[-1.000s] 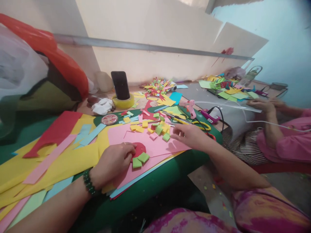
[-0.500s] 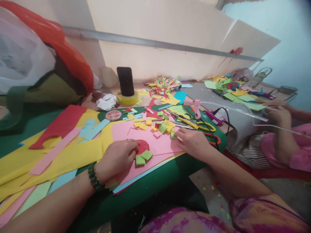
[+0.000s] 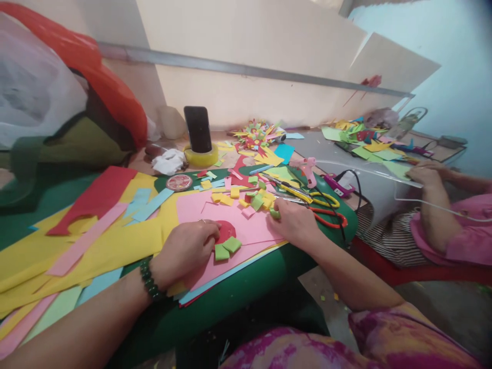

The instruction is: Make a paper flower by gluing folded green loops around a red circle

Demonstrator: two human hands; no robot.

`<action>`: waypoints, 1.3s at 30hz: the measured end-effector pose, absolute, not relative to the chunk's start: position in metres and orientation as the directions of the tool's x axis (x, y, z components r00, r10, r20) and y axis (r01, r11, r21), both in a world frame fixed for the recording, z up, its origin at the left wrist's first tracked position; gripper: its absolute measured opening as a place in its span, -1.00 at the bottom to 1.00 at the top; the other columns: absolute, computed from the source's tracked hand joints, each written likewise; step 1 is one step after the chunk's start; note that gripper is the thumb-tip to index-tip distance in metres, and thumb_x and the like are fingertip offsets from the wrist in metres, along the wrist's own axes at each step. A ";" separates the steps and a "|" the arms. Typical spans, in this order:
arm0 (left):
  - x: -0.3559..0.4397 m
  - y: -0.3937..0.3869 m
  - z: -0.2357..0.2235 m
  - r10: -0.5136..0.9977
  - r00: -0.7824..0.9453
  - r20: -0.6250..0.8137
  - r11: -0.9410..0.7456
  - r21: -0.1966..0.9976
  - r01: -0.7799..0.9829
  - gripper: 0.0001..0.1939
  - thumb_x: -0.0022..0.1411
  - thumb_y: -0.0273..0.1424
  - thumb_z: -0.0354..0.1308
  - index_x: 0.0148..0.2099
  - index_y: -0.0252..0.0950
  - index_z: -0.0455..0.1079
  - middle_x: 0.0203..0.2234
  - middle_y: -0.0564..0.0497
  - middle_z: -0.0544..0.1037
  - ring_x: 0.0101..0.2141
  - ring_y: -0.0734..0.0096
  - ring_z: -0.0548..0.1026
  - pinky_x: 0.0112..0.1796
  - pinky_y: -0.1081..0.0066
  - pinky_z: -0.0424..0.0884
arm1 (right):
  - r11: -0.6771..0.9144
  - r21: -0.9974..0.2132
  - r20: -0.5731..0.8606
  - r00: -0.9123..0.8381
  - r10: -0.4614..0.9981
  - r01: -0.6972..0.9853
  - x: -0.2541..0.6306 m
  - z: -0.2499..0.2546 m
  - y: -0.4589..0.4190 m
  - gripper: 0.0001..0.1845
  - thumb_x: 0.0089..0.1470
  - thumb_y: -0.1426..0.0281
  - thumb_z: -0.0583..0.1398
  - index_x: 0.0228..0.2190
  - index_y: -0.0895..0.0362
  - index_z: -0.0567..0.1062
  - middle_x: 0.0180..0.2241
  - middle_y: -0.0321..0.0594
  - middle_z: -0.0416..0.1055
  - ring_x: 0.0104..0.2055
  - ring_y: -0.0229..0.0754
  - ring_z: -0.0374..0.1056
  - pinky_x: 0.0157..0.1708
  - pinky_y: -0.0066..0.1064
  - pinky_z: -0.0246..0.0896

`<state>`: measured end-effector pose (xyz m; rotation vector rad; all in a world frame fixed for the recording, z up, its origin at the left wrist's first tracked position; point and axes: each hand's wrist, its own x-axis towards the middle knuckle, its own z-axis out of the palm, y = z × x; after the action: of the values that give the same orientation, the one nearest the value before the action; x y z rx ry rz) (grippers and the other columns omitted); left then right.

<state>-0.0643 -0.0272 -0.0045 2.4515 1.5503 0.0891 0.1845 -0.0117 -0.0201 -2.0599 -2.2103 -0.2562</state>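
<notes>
- Left hand (image 3: pixel 186 250): fingers closed on left edge of flat round red paper disc (image 3: pixel 227 229), just below frame centre; two folded green tabs (image 3: pixel 232 244) on its lower edge.
- Right hand (image 3: pixel 299 224): fingers narrow, pinching curled green paper piece (image 3: pixel 274 213), right of centre.
- Smooth pink sheet (image 3: pixel 251 236) under disc.
</notes>
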 end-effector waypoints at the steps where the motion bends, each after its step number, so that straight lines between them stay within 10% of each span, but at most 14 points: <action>1: -0.064 -0.027 -0.004 0.897 0.435 -0.076 -0.409 0.230 0.883 -0.68 0.22 -0.42 -0.10 -0.32 -0.20 0.51 -0.27 -0.01 0.62 -0.27 0.24 0.52 -0.33 0.35 0.30 | 0.073 0.021 0.205 -0.076 0.976 0.997 0.187 -0.021 -0.012 -0.85 0.07 0.29 0.16 -0.32 0.10 0.41 -0.39 -0.12 0.52 -0.31 -0.04 0.46 -0.50 -0.40 0.03; 11: -0.060 -0.028 -0.002 0.898 0.431 -0.084 -0.409 0.197 0.891 -0.72 0.15 -0.48 -0.09 -0.41 -0.23 0.45 -0.36 0.00 0.61 -0.34 0.30 0.51 -0.40 0.38 0.25 | 0.492 -0.561 0.309 -0.383 0.871 0.666 0.204 -0.001 -0.043 -0.95 0.07 0.37 0.18 -0.38 0.09 0.42 -0.37 -0.25 0.43 -0.37 -0.25 0.39 -0.36 -0.42 0.40; 39: -0.063 -0.028 -0.006 0.902 0.418 -0.106 -0.383 0.251 0.889 -0.75 0.19 -0.46 -0.03 -0.33 -0.21 0.50 -0.20 0.03 0.62 -0.20 0.26 0.54 -0.25 0.38 0.38 | 0.603 -0.691 0.234 -0.666 0.708 0.398 0.150 -0.019 -0.006 -0.90 0.10 0.43 0.23 -0.32 0.16 0.56 -0.33 -0.16 0.54 -0.29 -0.22 0.43 -0.27 -0.43 0.32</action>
<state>-0.0628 -0.0279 -0.0059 2.4073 1.5610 0.0689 0.1504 -0.0062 -0.0194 -0.8758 -2.3376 0.8384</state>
